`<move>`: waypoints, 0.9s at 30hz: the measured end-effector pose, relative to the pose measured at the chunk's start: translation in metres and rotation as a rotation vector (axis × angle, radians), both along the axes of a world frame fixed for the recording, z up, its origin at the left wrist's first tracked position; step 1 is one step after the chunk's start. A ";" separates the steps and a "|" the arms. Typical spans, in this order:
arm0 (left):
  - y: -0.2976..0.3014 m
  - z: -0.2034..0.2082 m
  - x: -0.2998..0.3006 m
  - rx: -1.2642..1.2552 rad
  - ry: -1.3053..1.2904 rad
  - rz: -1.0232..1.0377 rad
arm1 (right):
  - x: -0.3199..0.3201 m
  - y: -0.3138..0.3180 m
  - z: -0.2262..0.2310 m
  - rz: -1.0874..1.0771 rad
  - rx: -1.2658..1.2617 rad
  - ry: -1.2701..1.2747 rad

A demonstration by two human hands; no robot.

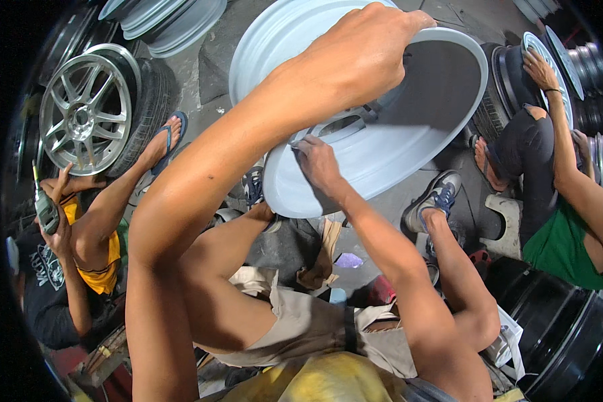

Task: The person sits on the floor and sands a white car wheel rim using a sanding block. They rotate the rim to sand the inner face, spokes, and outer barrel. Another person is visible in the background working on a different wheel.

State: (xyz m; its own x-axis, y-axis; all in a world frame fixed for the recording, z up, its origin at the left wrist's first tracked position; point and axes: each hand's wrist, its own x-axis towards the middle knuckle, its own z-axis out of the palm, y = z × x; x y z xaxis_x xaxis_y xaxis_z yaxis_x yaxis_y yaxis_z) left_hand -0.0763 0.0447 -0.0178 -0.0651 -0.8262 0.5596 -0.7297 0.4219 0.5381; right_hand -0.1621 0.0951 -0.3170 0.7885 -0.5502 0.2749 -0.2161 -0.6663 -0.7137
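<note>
A pale grey-blue wheel rim (395, 151) stands tilted between my legs, its broad dish facing me and its barrel behind. My left hand (375, 50) reaches across to the rim's far edge and is closed over it, the fingertips partly hidden. On the lower left of the dish, beside the hub openings, rests my right hand (319, 164). Its fingers are bent and pressed together against the surface; whatever lies under them is hidden. A dark shadow falls over much of the dish's upper right.
At left, a person holds a green power tool (45, 209) beside a silver spoked wheel (86, 115) and a tire (157, 100). Another person at right handles a light blue rim (539, 50). A black drum-shaped object (549, 315) lies lower right. Scraps and a purple piece (348, 260) litter the floor.
</note>
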 end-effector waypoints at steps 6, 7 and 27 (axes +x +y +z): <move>-0.005 0.010 -0.005 0.042 0.081 -0.163 | -0.022 -0.028 -0.015 0.011 -0.036 0.236; -0.009 0.012 -0.011 0.067 0.076 -0.142 | -0.010 -0.014 -0.010 -0.062 -0.003 0.032; -0.003 0.024 -0.006 0.153 0.138 -0.126 | -0.067 -0.044 -0.076 -0.111 -0.091 0.339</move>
State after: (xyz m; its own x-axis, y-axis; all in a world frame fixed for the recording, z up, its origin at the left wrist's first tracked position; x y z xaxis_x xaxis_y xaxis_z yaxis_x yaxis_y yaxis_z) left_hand -0.0824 0.0420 0.0059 -0.1044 -0.8923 0.4393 -0.5914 0.4108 0.6939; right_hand -0.2294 0.0514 -0.3935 0.7798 -0.6231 0.0607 -0.5047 -0.6831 -0.5279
